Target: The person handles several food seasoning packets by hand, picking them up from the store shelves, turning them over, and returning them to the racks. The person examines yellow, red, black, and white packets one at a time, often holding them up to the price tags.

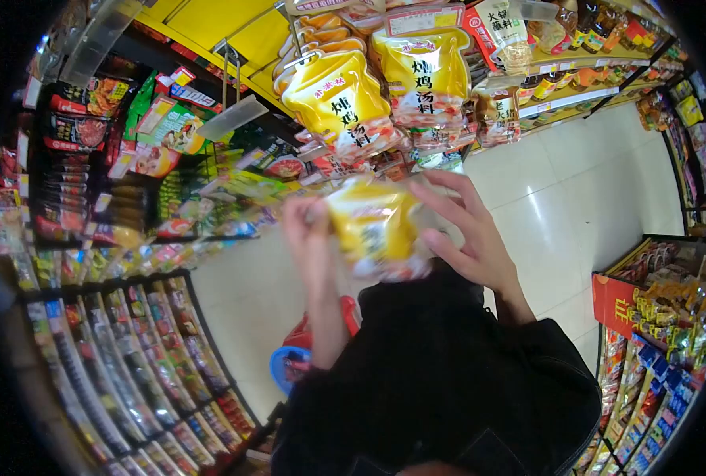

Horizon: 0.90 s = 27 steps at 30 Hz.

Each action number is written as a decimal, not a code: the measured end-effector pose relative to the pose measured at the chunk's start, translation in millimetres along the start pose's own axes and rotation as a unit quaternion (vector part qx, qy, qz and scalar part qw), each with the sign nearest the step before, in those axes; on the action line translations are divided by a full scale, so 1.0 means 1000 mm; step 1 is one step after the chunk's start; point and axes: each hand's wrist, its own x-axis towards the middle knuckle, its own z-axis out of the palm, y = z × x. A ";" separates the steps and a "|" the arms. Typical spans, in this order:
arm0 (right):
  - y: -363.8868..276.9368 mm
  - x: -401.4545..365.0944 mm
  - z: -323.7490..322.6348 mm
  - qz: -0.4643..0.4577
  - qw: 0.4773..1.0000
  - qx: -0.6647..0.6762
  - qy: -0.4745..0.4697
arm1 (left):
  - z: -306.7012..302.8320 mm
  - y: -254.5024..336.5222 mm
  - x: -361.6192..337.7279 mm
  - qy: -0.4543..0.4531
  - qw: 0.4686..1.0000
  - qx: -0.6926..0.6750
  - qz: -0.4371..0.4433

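Observation:
A yellow and white seasoning packet (375, 228), blurred by motion, is held up in front of my body. My left hand (307, 224) grips its left edge. At the packet's right side is my right hand (460, 226), its fingers spread apart and curved around the edge, not closed on it. Just above, similar yellow packets (341, 101) hang from hooks on the yellow rack, with another yellow stack (423, 78) beside them. A brown and white packet (496, 115) hangs to their right.
Shelves of packaged goods (123, 357) stand at the lower left, with hanging packets (83, 135) above. A red basket (297, 333) and a blue round rim (282, 370) are low beside me. A red display box (613, 303) stands at the right on the tiled floor (547, 230).

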 end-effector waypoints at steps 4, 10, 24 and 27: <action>-0.006 0.042 -0.008 0.033 0.991 -0.103 0.081 | 0.095 0.037 0.007 0.008 0.990 -0.112 0.082; 0.070 0.093 -0.046 -0.025 0.983 -0.107 0.146 | 0.138 0.057 0.036 -0.079 0.990 -0.001 0.117; 0.094 0.162 -0.066 -0.091 0.960 -0.046 0.259 | 0.199 0.071 0.087 -0.057 0.769 0.451 0.449; 0.096 0.167 -0.066 -0.084 0.958 -0.002 0.273 | 0.203 0.074 0.089 -0.048 0.777 0.447 0.441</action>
